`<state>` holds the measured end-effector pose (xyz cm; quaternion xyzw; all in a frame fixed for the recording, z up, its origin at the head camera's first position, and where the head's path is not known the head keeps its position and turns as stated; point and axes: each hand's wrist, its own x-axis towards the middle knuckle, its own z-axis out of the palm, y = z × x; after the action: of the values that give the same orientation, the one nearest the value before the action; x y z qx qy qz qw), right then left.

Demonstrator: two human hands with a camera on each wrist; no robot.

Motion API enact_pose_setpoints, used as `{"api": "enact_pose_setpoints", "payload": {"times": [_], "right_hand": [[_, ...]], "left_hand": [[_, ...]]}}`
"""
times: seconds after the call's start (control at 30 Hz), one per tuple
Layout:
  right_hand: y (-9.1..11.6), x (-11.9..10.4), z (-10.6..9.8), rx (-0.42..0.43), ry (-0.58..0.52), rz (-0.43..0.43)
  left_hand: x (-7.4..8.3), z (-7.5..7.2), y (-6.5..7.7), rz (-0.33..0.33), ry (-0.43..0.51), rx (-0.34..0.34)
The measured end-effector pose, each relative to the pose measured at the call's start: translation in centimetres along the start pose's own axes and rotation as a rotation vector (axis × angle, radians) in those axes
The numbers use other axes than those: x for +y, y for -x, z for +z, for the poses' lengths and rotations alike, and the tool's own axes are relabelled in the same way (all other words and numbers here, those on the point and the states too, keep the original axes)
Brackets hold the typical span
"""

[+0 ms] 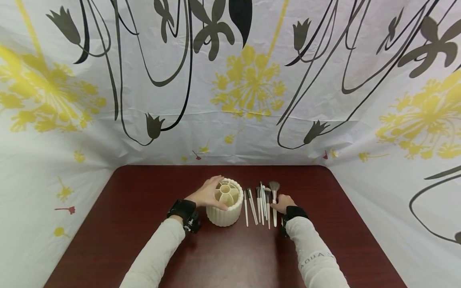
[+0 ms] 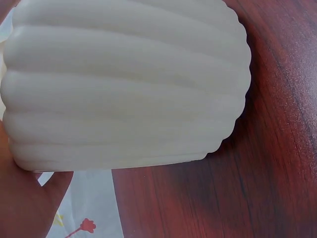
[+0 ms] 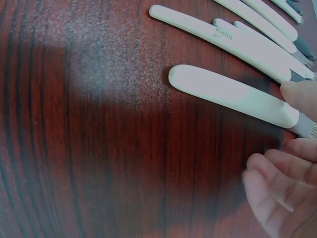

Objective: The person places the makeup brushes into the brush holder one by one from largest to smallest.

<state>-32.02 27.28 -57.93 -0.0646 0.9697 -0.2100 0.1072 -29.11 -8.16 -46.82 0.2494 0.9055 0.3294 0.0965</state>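
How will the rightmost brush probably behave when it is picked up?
The rightmost brush is probably stiff along its straight handle. Its wide, fanned bristles look soft and would likely bend if pressed. The smooth, rounded handle might roll slightly when nudged.

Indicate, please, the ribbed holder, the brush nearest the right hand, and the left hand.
Ribbed holder [image 1: 225, 217]: head view, outer wall.
Brush [image 3: 233, 96]: right wrist view, pale handle.
Left hand [image 1: 204, 195]: head view, back of hand.

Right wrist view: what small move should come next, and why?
Probably close the grip of the right hand around the rightmost brush: the grip straddles its grey collar, no firm pinch is evident, and the brush lies on the table. The left hand grips the divided holder.
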Motion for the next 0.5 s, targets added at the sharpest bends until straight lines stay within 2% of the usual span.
{"api": "enact_pose_setpoints", "payload": {"times": [0.07, 0.1, 0.2, 0.33, 0.43, 0.5], "right_hand": [[3.0, -4.5, -3.3, 0.001, -0.012, 0.011], [3.8, -5.9, -4.1, -0.008, -0.010, 0.043], [5.5, -7.7, -4.8, 0.058, -0.027, 0.065], [4.6, -5.8, -3.4, 0.136, -0.021, 0.021], [3.3, -3.9, -2.1, 0.159, -0.031, 0.022], [3.0, -3.5, -1.8, 0.162, -0.048, 0.042]], "left_hand": [[-0.1, 0.1, 0.1, 0.000, -0.003, 0.005], [-0.1, 0.1, 0.1, -0.002, -0.003, 0.007], [-0.1, 0.3, 0.2, -0.002, -0.004, 0.017], [-0.2, 0.4, 0.1, 0.003, 0.003, 0.019], [-0.2, 0.4, 0.2, 0.007, 0.000, 0.020], [-0.3, 0.4, 0.1, 0.008, -0.007, 0.023]]}}
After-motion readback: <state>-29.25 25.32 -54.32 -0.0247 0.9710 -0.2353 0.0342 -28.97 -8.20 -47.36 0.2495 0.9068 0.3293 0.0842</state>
